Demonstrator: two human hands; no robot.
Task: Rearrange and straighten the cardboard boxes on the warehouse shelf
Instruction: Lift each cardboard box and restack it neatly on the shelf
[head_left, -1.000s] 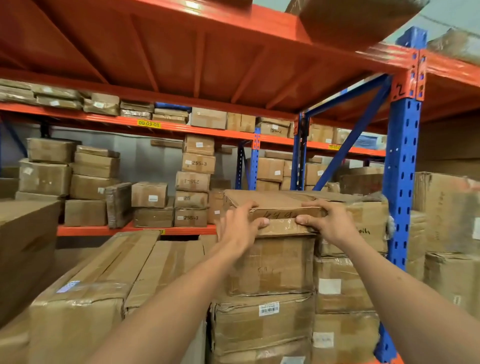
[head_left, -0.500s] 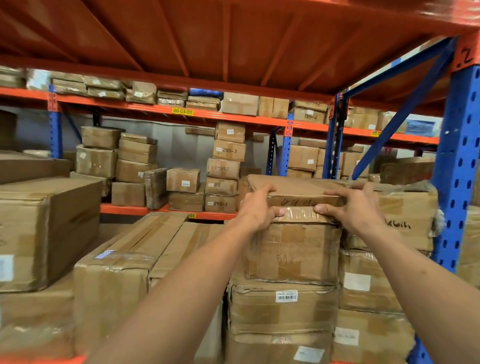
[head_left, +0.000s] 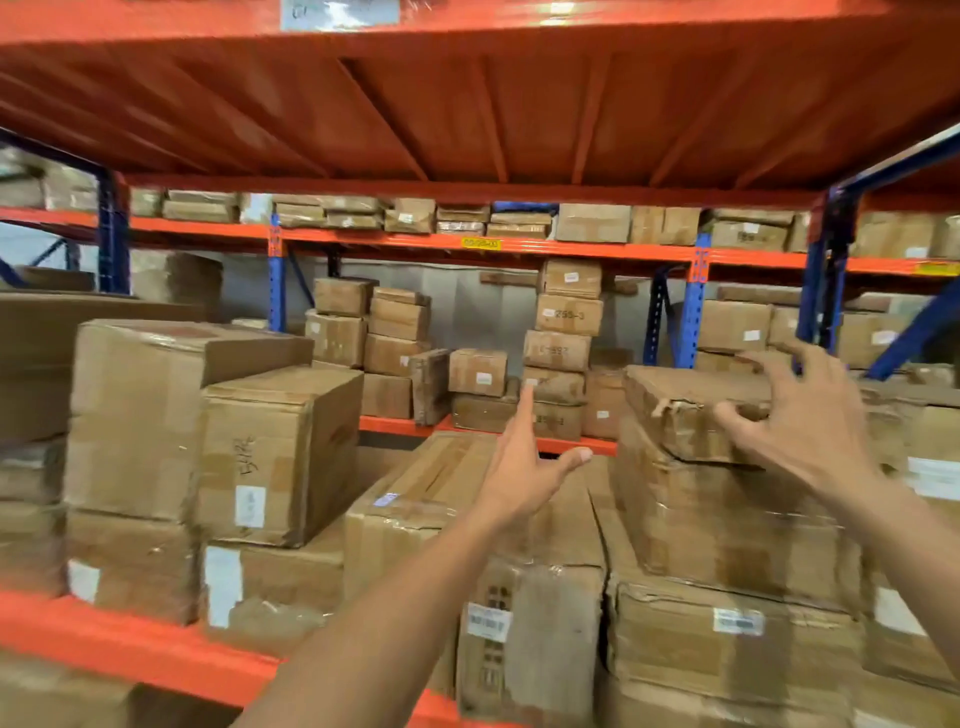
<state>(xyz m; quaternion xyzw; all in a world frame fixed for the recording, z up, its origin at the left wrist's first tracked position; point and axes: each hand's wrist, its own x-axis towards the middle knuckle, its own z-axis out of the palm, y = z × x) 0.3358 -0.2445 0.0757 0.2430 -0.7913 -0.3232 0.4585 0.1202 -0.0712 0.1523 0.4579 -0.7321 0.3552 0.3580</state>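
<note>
- Up front, our left hand (head_left: 524, 467) hangs spread and empty, touching nothing.
- Our right hand (head_left: 800, 421), fingers splayed, grasps nothing, beside the flat box (head_left: 691, 410) topping the right-hand stack (head_left: 727, 525).

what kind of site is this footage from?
Most likely a warehouse or stockroom: orange-and-blue pallet racking running several bays deep, shelves stacked with taped cardboard boxes bearing barcode labels, and a yellow location tag on a shelf beam.
</note>
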